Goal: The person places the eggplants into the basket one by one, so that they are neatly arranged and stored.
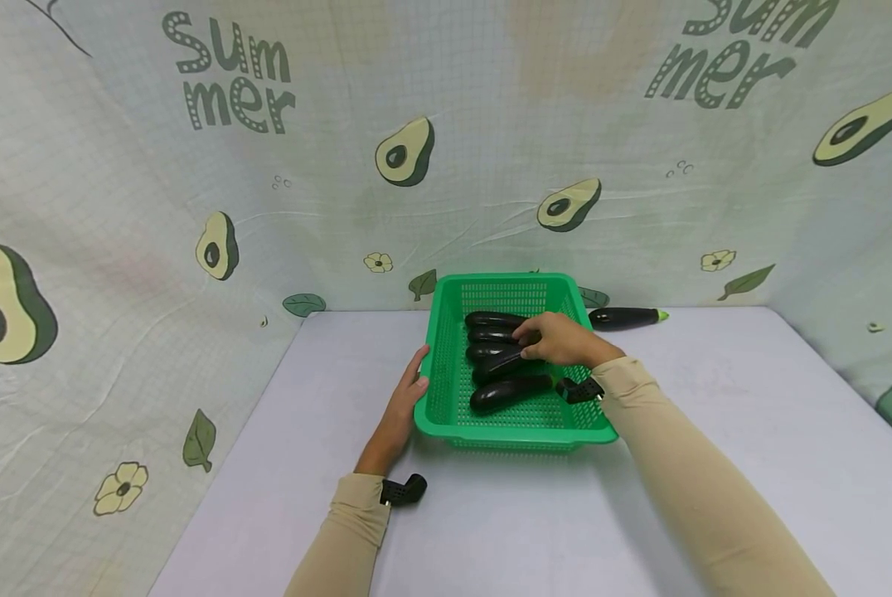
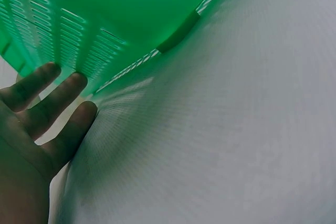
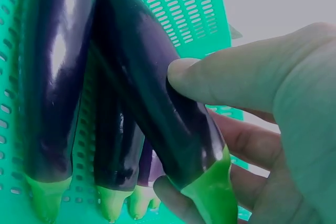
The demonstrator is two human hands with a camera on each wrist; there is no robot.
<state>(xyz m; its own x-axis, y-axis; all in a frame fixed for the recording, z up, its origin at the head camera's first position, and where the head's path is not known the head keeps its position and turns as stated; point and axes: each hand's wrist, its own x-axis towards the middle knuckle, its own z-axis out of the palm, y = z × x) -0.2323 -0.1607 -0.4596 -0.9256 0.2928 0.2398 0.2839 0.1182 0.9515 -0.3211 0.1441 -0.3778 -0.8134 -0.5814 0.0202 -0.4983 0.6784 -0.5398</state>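
A green plastic basket stands on the table with several dark purple eggplants in it. My right hand reaches over its right side and grips one eggplant near the green stem end, thumb on top and fingers beneath. That eggplant lies slanted across others. Nearest the front of the basket rests a separate eggplant. At the left side, my left hand touches the basket; in the left wrist view its fingers are straight against the slotted outer wall.
Another eggplant lies on the table outside the basket, at the back right, its green end pointing right. A white cloth covers the table. Behind it hangs a curtain printed with avocados and leaves.
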